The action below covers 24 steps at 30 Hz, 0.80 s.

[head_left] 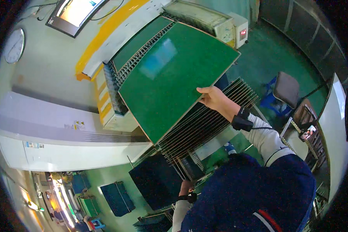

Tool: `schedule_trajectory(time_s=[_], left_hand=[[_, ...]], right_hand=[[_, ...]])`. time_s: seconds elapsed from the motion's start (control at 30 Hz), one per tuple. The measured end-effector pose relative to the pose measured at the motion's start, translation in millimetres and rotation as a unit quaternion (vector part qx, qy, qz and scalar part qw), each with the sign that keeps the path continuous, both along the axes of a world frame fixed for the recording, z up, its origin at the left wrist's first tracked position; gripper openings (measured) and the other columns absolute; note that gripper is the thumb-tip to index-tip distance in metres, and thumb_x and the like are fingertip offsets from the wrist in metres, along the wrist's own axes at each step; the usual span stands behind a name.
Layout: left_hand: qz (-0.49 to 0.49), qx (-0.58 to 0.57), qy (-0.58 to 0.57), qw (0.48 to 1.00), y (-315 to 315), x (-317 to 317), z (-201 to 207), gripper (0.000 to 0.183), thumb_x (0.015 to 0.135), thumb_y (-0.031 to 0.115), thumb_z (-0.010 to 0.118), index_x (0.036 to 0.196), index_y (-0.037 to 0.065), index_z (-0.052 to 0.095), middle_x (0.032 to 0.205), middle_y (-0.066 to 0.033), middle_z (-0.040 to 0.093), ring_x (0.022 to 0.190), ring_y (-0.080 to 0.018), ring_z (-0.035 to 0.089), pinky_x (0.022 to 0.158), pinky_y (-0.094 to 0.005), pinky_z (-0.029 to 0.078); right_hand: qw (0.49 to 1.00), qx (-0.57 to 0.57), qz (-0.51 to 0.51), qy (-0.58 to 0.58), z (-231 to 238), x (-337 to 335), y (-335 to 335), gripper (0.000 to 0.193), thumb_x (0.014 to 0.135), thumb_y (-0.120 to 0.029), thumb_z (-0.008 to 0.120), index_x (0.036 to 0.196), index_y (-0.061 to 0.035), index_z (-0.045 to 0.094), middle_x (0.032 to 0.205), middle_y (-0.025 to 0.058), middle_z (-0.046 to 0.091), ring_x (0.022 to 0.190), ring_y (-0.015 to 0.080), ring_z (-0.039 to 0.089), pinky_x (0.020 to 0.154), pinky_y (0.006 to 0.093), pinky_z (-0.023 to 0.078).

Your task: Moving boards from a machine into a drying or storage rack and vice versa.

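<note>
One large green board (174, 85) lies ahead of both hands, above one slatted rack (208, 129); the right hand (212, 97) pinches its near edge, thumb on top; the left hand (186, 187) is lower, near the rack's end, its grip unclear; one stool (286, 89), one wall clock (14, 45).

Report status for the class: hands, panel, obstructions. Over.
Right hand gripping green panel by near edge. Left hand low beside slatted rack, grip unclear. Panel partly over roller machine. Possible obstruction: rack below panel's near edge.
</note>
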<state>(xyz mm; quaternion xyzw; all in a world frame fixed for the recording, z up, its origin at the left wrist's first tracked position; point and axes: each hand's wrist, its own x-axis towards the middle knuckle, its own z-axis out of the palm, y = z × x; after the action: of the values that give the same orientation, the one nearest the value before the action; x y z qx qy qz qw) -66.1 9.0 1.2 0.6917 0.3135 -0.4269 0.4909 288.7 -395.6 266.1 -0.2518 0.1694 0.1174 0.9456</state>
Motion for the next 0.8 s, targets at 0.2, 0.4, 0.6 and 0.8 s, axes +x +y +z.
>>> schedule_trajectory(time_s=[0.2,0.4,0.6,0.8], left_hand=[[0.279,-0.248,0.123,0.92,14.2,-18.8,-18.4,0.023,0.088,0.029,0.055,0.085,0.007,0.058,0.067,-0.0064,0.057,0.046,-0.0191,0.048,0.036,-0.03,0.033],[0.205,-0.156,0.113,0.96,3.4,-5.5,5.4,0.025,0.089,0.02,0.057,0.07,0.004,0.057,0.051,-0.012,0.05,0.04,-0.0182,0.048,0.035,-0.0334,0.032],[0.075,-0.044,0.109,0.99,-1.1,0.6,-2.8,0.029,0.087,0.024,0.061,0.067,0.003,0.057,0.051,-0.0105,0.052,0.04,-0.0178,0.05,0.036,-0.0323,0.034],[0.038,-0.003,0.123,0.992,1.1,-4.3,-6.9,0.037,0.084,0.031,0.064,0.06,0.003,0.058,0.049,-0.0087,0.053,0.039,-0.0174,0.05,0.038,-0.0325,0.037]], right_hand=[[1.0,-0.005,0.017,0.022,-47.8,50.3,28.0,0.012,0.083,-0.004,0.063,0.088,-0.0083,0.053,0.085,0.0049,0.056,0.079,0.0207,0.056,0.078,0.0405,0.049],[0.994,-0.06,0.083,0.042,-24.9,74.4,32.8,0.015,0.087,-0.014,0.061,0.095,-0.0041,0.055,0.092,0.0109,0.06,0.084,0.0257,0.06,0.082,0.0427,0.051],[0.993,-0.067,0.092,0.025,-20.7,90.0,43.8,0.021,0.09,-0.021,0.058,0.095,-0.0014,0.053,0.093,0.014,0.059,0.084,0.0265,0.058,0.08,0.0403,0.051],[0.993,-0.056,0.1,0.002,-19.4,120.6,55.4,0.021,0.09,-0.021,0.058,0.095,-0.0015,0.052,0.092,0.0141,0.057,0.084,0.026,0.057,0.08,0.0402,0.052]])
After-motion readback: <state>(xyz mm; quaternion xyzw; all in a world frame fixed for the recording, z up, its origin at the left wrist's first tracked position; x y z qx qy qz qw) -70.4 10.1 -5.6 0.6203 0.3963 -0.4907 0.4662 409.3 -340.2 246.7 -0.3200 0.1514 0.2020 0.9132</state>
